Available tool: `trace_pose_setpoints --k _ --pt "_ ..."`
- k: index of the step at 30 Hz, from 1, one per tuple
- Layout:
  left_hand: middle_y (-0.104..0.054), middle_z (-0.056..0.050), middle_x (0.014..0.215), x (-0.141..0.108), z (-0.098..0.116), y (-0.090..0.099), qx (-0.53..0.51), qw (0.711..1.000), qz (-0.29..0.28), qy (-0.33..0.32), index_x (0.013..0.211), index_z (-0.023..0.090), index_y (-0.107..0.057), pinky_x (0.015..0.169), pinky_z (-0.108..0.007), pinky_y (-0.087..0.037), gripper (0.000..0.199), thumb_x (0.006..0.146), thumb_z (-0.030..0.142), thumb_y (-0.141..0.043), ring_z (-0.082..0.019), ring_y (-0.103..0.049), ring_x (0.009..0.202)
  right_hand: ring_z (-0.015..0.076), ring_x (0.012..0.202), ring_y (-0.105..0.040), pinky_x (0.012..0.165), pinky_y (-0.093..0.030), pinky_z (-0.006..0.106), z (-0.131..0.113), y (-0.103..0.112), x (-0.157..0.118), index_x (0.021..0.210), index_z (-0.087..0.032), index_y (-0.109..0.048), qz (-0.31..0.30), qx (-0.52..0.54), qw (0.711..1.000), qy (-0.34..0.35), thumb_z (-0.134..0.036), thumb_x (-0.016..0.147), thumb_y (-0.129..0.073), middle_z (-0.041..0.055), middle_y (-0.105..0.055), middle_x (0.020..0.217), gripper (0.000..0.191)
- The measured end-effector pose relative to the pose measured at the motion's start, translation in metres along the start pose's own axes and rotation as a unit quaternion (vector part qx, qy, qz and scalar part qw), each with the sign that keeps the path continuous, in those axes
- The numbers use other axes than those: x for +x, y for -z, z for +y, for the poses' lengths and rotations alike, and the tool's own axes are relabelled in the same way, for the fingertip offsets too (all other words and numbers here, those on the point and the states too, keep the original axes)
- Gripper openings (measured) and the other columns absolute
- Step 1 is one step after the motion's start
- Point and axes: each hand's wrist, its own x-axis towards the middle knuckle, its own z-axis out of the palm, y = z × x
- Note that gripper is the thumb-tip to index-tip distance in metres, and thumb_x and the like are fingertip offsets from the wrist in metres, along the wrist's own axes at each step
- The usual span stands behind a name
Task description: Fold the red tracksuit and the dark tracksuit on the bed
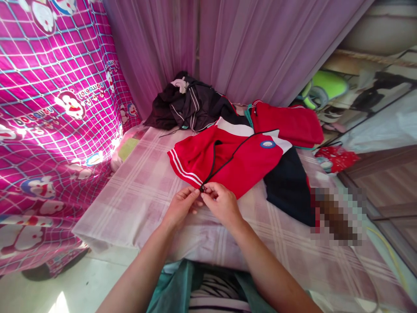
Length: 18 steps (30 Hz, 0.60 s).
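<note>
A red jacket (254,167) with white shoulders, dark sleeves and a round blue badge lies spread on a bed with a checked sheet (130,195). Its dark front edges come together at the bottom hem. There my left hand (185,203) pinches the zipper's lower end from the left. From the right, my right hand (221,201) pinches the same spot, its fingertips nearly touching the left ones. The small dark zipper end (202,189) shows between the fingertips. Above the hem the front is still unzipped and parted.
Behind the jacket lie a heap of black clothes (195,104) and folded red clothing (286,124). A purple curtain (241,52) hangs at the back, a pink patterned cloth (58,108) at the left. Shelves with a green item (329,87) stand at the right.
</note>
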Motion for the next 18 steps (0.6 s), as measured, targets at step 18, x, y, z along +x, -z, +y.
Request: trace_pose_setpoints --k 18 --pt "-0.064 0.002 0.066 0.001 0.000 0.001 0.003 1.000 0.007 -0.024 0.074 0.017 -0.065 0.041 -0.015 -0.037 0.049 0.052 0.057 -0.085 -0.009 -0.060 0.056 0.0145 0.073 -0.065 0.068 -0.052 0.026 0.005 0.009 0.005 0.092 -0.023 -0.071 -0.012 0.024 0.996 0.087 -0.024 0.083 -0.059 0.0025 -0.070 0.087 0.015"
